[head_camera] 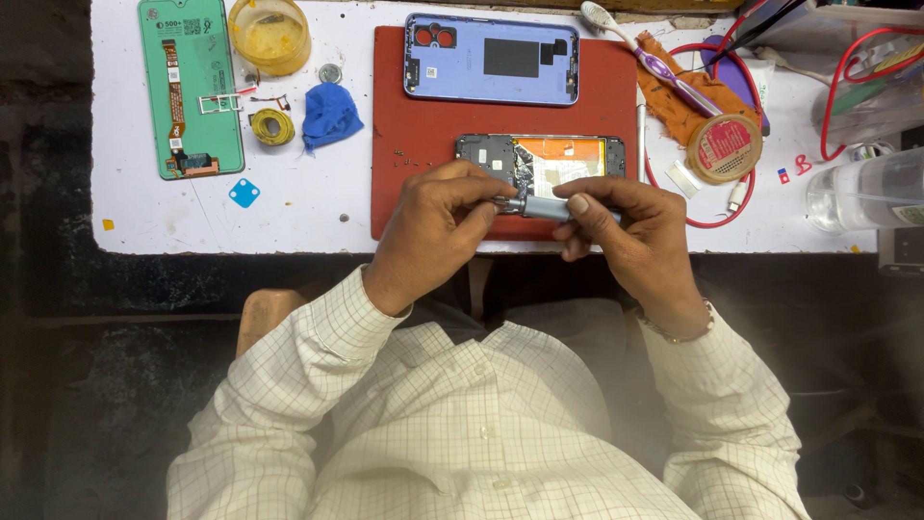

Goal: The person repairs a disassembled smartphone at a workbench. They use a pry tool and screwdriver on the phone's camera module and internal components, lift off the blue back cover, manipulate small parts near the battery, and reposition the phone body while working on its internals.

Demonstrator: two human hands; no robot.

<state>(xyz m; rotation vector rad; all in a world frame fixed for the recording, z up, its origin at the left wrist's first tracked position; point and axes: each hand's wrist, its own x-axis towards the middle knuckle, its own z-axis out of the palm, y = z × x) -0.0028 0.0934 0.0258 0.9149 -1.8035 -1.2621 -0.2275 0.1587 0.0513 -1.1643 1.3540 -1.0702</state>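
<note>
My right hand (630, 231) grips the grey handle of a small screwdriver (549, 206), held level over the near edge of a red mat (404, 116). My left hand (433, 226) pinches the metal tip end of the same tool. Just beyond my fingers lies an opened phone (553, 159) with its board and orange-white inner parts showing. A blue phone back cover (491, 60) lies farther up the mat, inner side up. Tiny screws (409, 159) are scattered on the mat to the left of the opened phone.
On the white table (289, 212): a green phone panel (191, 87) at the left, a yellow tub (269, 34), a blue cloth (329, 114), a solder coil (272, 125), a toothbrush (640, 53), an orange rag, a round tin (724, 147), red cables (847, 67), a clear bottle (866, 188).
</note>
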